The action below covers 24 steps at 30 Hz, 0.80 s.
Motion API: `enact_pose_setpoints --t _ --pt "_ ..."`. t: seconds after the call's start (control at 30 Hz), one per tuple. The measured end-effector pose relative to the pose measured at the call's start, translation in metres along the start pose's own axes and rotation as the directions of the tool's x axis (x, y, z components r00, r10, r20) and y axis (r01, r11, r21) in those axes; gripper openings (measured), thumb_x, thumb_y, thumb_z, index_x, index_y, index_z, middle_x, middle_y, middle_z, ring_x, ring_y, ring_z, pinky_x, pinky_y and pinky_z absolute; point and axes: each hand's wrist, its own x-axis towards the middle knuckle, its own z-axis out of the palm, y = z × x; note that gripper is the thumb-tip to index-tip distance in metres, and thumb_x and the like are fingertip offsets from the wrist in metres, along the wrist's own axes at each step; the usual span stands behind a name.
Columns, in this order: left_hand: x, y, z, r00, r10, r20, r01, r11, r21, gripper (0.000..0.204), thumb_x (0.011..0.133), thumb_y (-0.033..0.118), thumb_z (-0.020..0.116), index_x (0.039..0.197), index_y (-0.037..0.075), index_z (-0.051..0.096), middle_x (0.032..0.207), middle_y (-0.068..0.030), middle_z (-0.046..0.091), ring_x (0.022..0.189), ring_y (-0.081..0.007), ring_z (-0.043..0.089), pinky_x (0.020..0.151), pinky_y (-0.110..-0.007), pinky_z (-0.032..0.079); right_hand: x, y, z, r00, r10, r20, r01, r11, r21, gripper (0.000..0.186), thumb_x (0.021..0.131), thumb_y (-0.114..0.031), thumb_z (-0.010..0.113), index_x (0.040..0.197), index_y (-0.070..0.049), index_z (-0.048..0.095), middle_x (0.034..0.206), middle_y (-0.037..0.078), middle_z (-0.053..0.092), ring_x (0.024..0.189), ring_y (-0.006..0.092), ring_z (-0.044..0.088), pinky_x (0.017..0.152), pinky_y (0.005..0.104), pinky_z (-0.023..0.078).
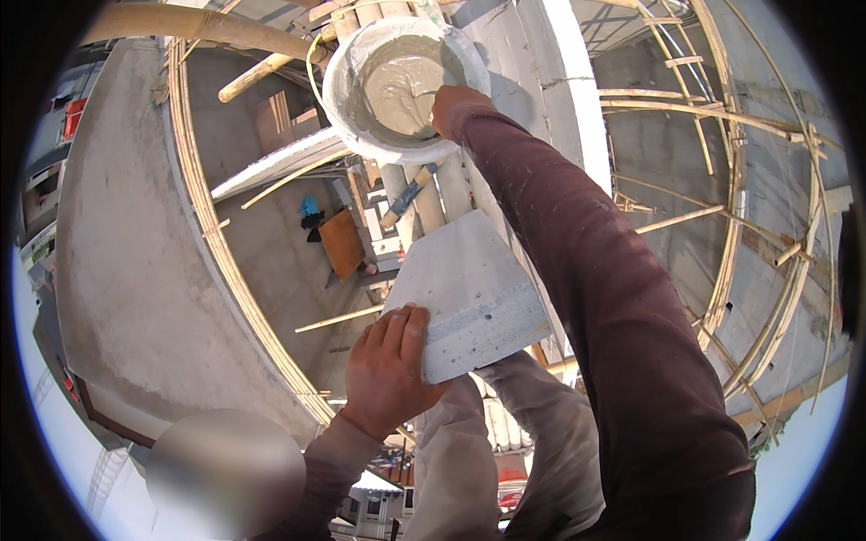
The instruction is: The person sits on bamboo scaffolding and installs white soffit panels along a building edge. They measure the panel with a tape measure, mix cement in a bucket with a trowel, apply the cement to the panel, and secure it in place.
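Observation:
My left hand [388, 365] grips the near left edge of a pale grey lightweight concrete block [465, 270], its fingers over the top face. The block is tilted, held above my legs. Ahead of it stands a round bucket [338, 108] crusted with mortar. Wet grey mortar [392, 90] fills its lower part, with a swirled surface. Reaching over the bucket's right side, my right hand [460, 110] is closed above the mortar. What it holds, if anything, is hidden by the hand.
A wood-handled tool [409, 197] with a dark band lies on bamboo poles [428, 203] below the bucket. A pale block wall [559, 81] runs along the right. Bamboo scaffolding [722, 180] stands beyond it. Open drops show on both sides, with a brown board [342, 245] far below.

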Motion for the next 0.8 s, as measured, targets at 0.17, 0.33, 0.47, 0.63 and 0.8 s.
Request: enact_pose_setpoints --t 0.17,0.33,0.47,0.63,0.8 --pt "0.014 0.007 -0.005 1.000 -0.008 0.000 0.008 1.000 -0.008 0.081 0.059 0.031 0.087 0.123 0.000 0.049 0.111 -0.0177 0.061 0.095 -0.0361 0.065 0.080 -0.042 0.055 -0.028 0.072 -0.002 0.997 -0.050 0.053 0.030 0.944 0.328 0.042 0.088 -0.038 0.065 0.115 -0.006 0.071 0.116 0.020 0.069 0.106 0.0324 0.068 0.093 0.0387 0.052" --pt "0.031 0.014 -0.008 0.999 -0.028 0.035 0.028 1.000 -0.001 0.081 0.059 0.027 0.086 0.125 0.001 0.047 0.108 -0.0183 0.059 0.093 -0.0360 0.064 0.078 -0.043 0.054 -0.066 0.122 0.013 0.989 -0.113 -0.098 0.150 0.724 0.674 0.053 0.082 -0.044 0.074 0.119 -0.006 0.070 0.110 0.020 0.070 0.101 0.0317 0.068 0.094 0.0379 0.050" --pt "0.038 0.020 -0.013 0.998 -0.016 0.055 0.012 0.998 0.068 0.079 0.061 0.023 0.084 0.126 0.001 0.046 0.110 -0.0193 0.059 0.095 -0.0372 0.063 0.078 -0.044 0.054 -0.089 0.135 0.012 0.957 -0.140 -0.252 0.275 0.711 0.648 0.050 0.086 -0.040 0.072 0.122 -0.005 0.068 0.092 0.015 0.073 0.072 0.0204 0.068 0.075 0.0332 0.054" --pt "0.052 0.020 -0.018 0.992 -0.083 0.091 0.079 0.996 0.040 0.079 0.063 0.019 0.082 0.130 0.000 0.044 0.112 -0.0184 0.059 0.101 -0.0388 0.061 0.084 -0.046 0.052 -0.137 0.165 -0.013 0.966 -0.139 -0.218 0.248 0.729 0.638 0.053 0.084 -0.048 0.071 0.122 -0.011 0.070 0.114 0.018 0.070 0.102 0.0307 0.067 0.093 0.0383 0.050" --pt "0.061 0.021 -0.022 0.996 -0.064 0.065 0.060 0.996 0.062 0.076 0.062 0.018 0.082 0.128 0.002 0.047 0.110 -0.0178 0.059 0.097 -0.0386 0.062 0.082 -0.045 0.053 -0.194 0.194 -0.008 0.950 -0.116 -0.292 0.290 0.676 0.677 0.050 0.085 -0.046 0.070 0.121 -0.012 0.070 0.110 0.017 0.071 0.097 0.0294 0.068 0.091 0.0362 0.051"
